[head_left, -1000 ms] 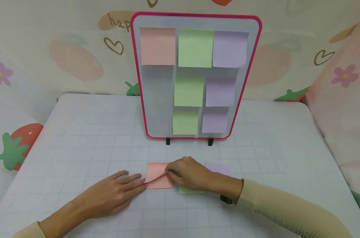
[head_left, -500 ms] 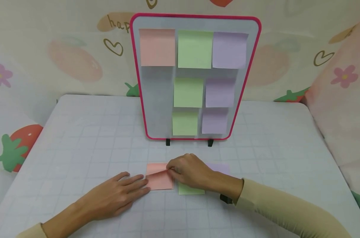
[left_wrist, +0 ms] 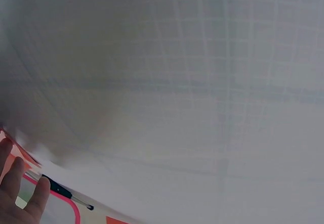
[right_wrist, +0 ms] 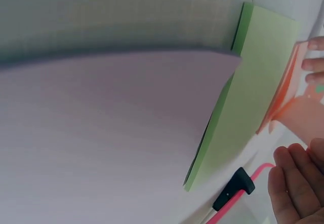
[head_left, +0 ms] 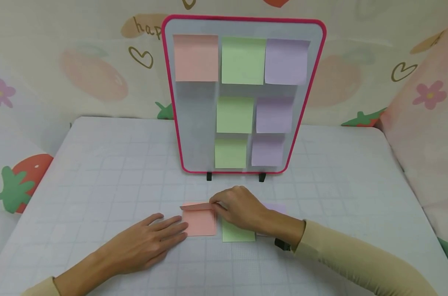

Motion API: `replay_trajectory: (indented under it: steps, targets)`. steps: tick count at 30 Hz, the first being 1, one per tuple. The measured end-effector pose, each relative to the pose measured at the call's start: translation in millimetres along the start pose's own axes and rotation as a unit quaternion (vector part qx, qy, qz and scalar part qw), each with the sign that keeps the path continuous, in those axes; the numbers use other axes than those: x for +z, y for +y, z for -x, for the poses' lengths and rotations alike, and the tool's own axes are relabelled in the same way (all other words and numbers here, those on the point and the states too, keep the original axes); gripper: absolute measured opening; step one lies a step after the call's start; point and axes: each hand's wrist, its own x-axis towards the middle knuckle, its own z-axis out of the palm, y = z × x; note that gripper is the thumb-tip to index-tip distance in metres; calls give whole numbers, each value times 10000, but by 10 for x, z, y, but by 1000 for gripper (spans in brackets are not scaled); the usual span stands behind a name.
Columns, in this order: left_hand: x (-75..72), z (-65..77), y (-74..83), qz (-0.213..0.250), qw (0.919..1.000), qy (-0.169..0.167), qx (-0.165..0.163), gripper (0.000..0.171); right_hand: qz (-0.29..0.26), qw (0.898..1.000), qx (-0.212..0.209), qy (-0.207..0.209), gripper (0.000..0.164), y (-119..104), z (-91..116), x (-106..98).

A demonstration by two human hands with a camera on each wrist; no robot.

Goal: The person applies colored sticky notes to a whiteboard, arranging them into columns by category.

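Note:
My right hand [head_left: 242, 209] pinches the top sheet [head_left: 196, 207] of the pink sticky note pad [head_left: 199, 224], which is lifted and folded back toward the pad's far edge. In the right wrist view the raised pink sheet [right_wrist: 302, 117] curves up above the fingers. My left hand [head_left: 150, 242] lies flat on the table with straight fingers, fingertips right at the pad's left edge. A green sticky note pad [head_left: 239, 232] sits under the right hand. The purple pad [head_left: 277, 207] is mostly hidden behind the right wrist, and looms large in the right wrist view [right_wrist: 111, 133].
A pink-rimmed whiteboard [head_left: 196, 123] stands on black feet [head_left: 209, 176] behind the pads. It bears one pink note [head_left: 196, 58] at top left, a column of green notes [head_left: 234, 115] and a column of purple notes [head_left: 274, 115]. White gridded cloth covers the table [head_left: 109, 172].
My right hand has moved slightly away from me and peeled the pink sheet further up, exposing more of the pad beneath. My left fingers have shifted a little right along the pad's edge.

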Motion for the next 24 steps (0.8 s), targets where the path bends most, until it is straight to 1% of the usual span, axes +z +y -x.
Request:
replay_trajectory:
  steps: [5, 12, 20, 24]
  targets:
    - [3, 6, 3, 17, 10000, 23, -13, 49, 26, 9999, -33, 116, 11, 17, -21, -19]
    - [3, -14, 6, 98, 9999, 18, -49, 44, 132, 9991, -148, 387, 12, 36, -62, -56]
    - [-59, -43, 5, 211, 9996, -149, -74, 40, -80, 9982, -127, 579, 11, 56, -85, -109]
    - [-75, -51, -1, 263, 9993, -245, -74, 41, -91, 9976, -151, 675, 11, 61, -118, -133]
